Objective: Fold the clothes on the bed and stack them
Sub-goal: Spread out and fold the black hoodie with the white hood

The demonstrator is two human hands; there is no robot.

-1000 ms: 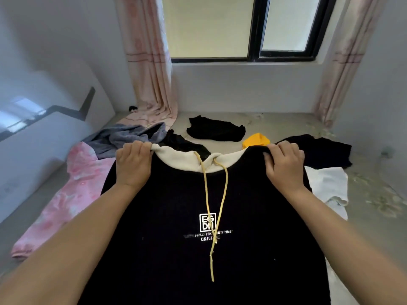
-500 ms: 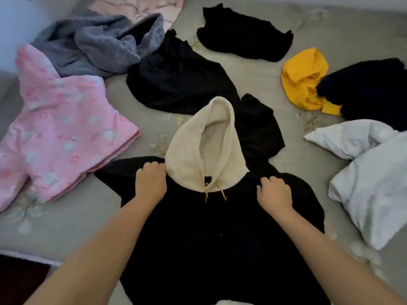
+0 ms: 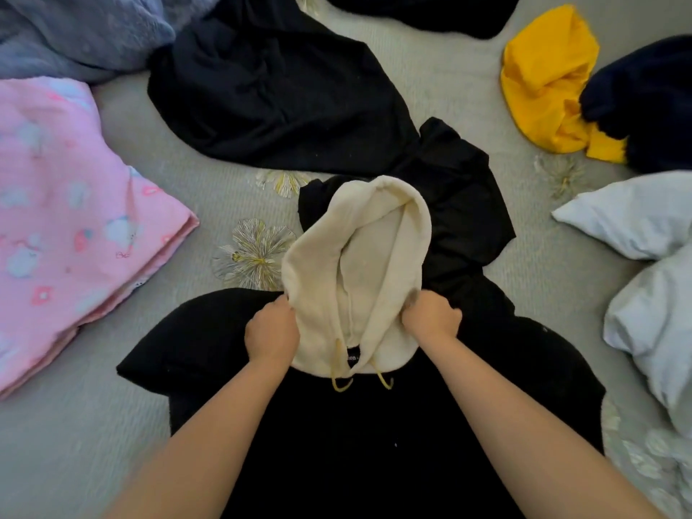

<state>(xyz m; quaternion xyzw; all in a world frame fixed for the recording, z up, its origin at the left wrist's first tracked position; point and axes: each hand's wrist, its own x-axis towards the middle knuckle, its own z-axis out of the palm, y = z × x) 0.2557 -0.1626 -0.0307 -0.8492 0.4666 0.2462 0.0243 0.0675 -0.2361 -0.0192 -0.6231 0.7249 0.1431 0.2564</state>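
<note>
Hoodie [image 3: 374, 425] lies flat on the bed [image 3: 75, 443], black body running from under your forearms toward you, long axis straight along your line of sight. Your left hand [image 3: 271, 331] grasps the cream hood [image 3: 359, 256] at its left base; your right hand [image 3: 430, 318] grasps its right base. Both hands equally near. Beyond the grip the hood extends directly away, opening up. Judgement: next move folds it back toward you over the chest. Farther out, another black garment [image 3: 269, 91].
</note>
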